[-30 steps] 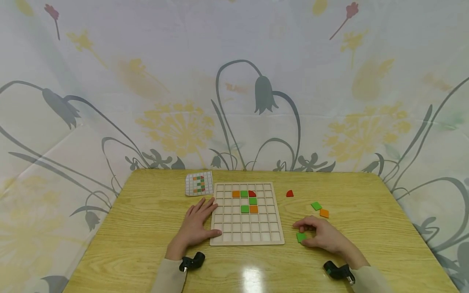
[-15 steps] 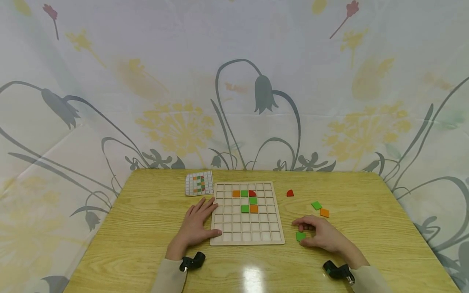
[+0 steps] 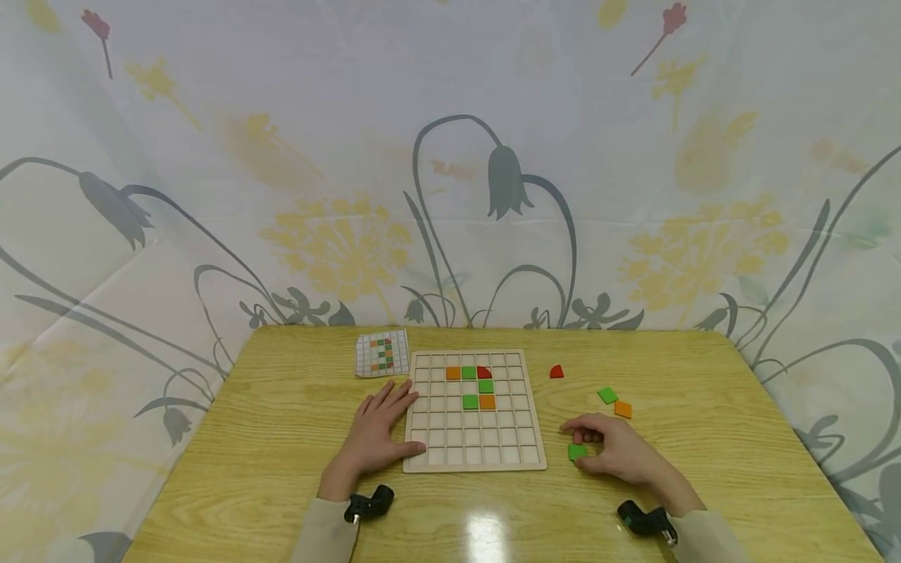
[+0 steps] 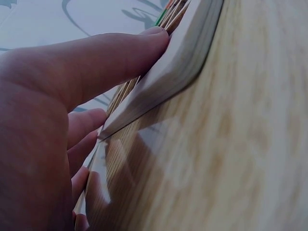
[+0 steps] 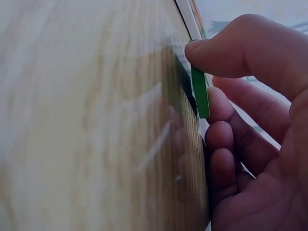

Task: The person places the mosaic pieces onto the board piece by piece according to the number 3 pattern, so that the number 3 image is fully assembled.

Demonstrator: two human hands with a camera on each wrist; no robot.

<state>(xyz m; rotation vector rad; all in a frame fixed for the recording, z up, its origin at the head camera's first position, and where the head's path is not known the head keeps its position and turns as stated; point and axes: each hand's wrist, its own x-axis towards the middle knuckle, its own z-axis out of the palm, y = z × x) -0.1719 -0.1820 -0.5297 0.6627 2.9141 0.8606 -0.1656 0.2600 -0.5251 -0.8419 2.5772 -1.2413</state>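
Observation:
My left hand point(image 3: 376, 432) lies with fingers spread along the left side of a wooden grid board point(image 3: 475, 468); its thumb rests on the frame, as the left wrist view also shows. Right of the board, the thumb and fingers of my right hand point(image 3: 622, 452) pinch a green square tile point(image 3: 576, 453). Seen from the right wrist, this green tile point(image 5: 200, 94) is tilted, with one edge close over the tabletop. Set into the board are orange squares point(image 3: 454, 373), several green squares point(image 3: 486, 386) and one red quarter-round piece point(image 3: 483, 372).
A paper card point(image 3: 382, 353) printed with a coloured grid pattern lies behind my left hand. Loose on the table point(image 3: 267, 438) at right are a red quarter-round piece point(image 3: 557, 371), a green square point(image 3: 608, 396) and an orange square point(image 3: 622, 409). A flower-patterned curtain point(image 3: 450, 258) stands behind.
The green tile in my right hand has shifted very slightly left and away from me, the hand barely moving with it. My left hand and the board stay as they were.

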